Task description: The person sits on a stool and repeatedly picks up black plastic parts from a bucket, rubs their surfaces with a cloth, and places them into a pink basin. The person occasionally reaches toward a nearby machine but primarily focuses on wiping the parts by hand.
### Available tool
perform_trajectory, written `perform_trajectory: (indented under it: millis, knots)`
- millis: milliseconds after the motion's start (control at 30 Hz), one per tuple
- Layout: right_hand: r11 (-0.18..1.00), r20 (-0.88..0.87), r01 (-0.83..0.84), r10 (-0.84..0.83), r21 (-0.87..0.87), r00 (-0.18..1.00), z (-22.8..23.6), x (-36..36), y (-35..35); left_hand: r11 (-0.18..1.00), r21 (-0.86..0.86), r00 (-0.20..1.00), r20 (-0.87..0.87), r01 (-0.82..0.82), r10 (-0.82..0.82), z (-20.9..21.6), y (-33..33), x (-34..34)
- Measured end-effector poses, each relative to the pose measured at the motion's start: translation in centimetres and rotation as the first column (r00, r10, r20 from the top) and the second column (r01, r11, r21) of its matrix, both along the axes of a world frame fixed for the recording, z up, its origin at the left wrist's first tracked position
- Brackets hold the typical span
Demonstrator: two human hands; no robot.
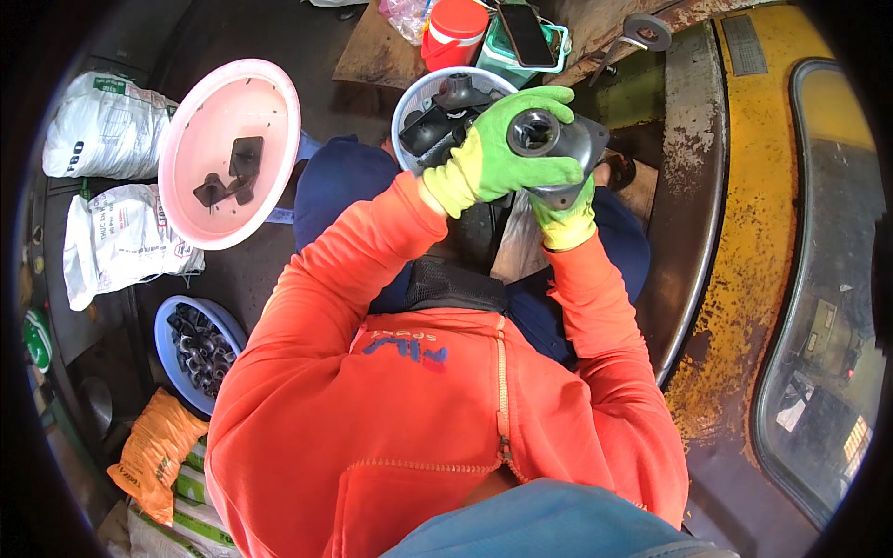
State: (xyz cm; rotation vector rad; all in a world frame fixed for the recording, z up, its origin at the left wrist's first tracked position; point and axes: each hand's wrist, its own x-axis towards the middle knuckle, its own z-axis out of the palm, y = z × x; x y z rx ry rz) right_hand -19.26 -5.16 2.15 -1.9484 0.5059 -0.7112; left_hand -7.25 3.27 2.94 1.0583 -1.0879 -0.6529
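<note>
A black plastic part [584,147] is raised in front of me, a flat flange plate with a short round collar that has a hole through it. My left hand [493,153], in a green and yellow glove, is closed around the collar, its thumb and fingers on either side of the opening. From below, my right hand [567,223], gloved alike, grips the plate's near edge; most of its fingers are hidden behind the part. Just left of my hands, a white-rimmed basket [402,116] holds several similar black parts.
To the left stands a pink basin [200,112] with a few black pieces; below it, a blue basin [169,352] is full of small dark parts. White sacks [112,130] lie further left. A red bucket [454,33], a teal basket [502,63] and a phone [526,35] are ahead. Yellow rusty machinery [744,232] rises at right.
</note>
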Motion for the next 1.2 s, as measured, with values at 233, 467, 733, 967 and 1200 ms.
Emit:
perform_trajectory:
  millis: [233,467,733,967,1200]
  knots:
    - [0.918,0.245,-0.145,0.054,0.37,0.968,-0.6,-0.9,1.0,0.958,-0.241,0.905,0.355,-0.153,0.234,-0.2,0.4,-0.3]
    - [0.834,-0.13,-0.241,0.203,-0.496,0.971,2.8,-0.9,0.5,0.958,-0.279,0.955,0.298,0.073,0.014,0.9,1.0,0.8]
    - [0.874,-0.235,-0.484,0.478,0.032,0.847,0.9,-4.0,0.0,0.876,-0.197,0.885,0.264,0.44,-0.385,1.6,1.3,1.9]
    - [0.85,-0.262,-0.511,0.525,0.125,0.81,-0.6,-5.6,3.0,0.637,-0.278,0.675,0.063,0.72,-0.735,1.0,1.3,1.0]
    - [0.925,-0.041,-0.332,0.33,-0.187,0.943,2.1,-1.6,1.9,0.693,-0.137,0.704,0.057,0.708,-0.708,2.2,0.4,3.1]
